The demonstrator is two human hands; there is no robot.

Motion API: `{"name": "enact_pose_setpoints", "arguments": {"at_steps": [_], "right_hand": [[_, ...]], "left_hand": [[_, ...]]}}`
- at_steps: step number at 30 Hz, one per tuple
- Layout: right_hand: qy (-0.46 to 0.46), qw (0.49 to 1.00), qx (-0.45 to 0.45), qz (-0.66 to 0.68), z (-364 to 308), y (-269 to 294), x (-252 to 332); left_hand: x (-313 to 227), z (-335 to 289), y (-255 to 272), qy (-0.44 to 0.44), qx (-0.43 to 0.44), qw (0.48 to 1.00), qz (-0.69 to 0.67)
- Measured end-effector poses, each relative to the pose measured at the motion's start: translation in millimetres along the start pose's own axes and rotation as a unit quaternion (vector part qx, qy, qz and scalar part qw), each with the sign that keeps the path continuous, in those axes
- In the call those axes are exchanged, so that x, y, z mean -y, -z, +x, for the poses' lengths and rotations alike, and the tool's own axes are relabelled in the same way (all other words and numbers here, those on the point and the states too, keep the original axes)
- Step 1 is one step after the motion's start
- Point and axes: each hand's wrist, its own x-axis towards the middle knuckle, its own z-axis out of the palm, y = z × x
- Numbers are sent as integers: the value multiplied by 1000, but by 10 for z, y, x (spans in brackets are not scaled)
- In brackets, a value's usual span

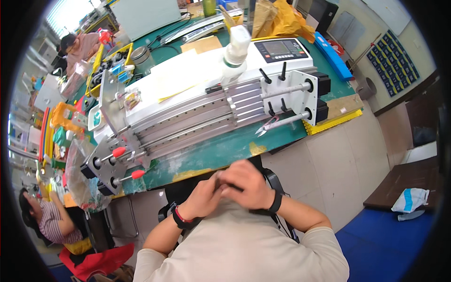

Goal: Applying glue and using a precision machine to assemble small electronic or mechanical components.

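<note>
In front of my chest, short of the table's near edge, both hands come together. My left hand (203, 198) is closed, its fingers partly covered by the other hand. Over it curls my right hand (248, 185), fingers bent inward; whatever may lie between them is hidden. Beyond them a long metal machine with rails (188, 120) lies on the green table (206, 157). Small scissors (267, 126) rest by its right end. Two red-tipped rods (136, 174) stick out at its left end. A white bottle (235, 51) stands behind the rails.
A grey control panel (282, 49) sits at the back right, near a long blue box (333, 56). Yellow bins of parts (96, 77) stand at the back left. One person (80, 49) is at the far left, another (56, 218) at the lower left. A chair armrest (272, 181) is beside me.
</note>
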Motion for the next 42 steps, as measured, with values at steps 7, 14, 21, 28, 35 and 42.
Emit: {"name": "enact_pose_setpoints", "arguments": {"at_steps": [7, 14, 21, 28, 35, 42], "right_hand": [[-67, 913, 95, -390, -168, 1094, -892], [34, 926, 133, -351, -416, 1405, -1065], [-407, 890, -77, 191, -804, 1130, -362], [-411, 863, -154, 251, -956, 1036, -274], [-422, 837, -157, 311, -1055, 1017, -341], [-420, 795, -182, 398, -1084, 1000, -292]], "left_hand": [[-22, 221, -29, 93, 98, 990, -42], [-31, 640, -298, 151, 97, 965, -191], [-153, 1013, -620, 121, 80, 979, -140], [-340, 1252, -879, 53, 126, 988, -66], [-418, 1336, -1017, 31, 131, 990, 53], [-438, 1369, -1186, -9, 32, 999, 32]]}}
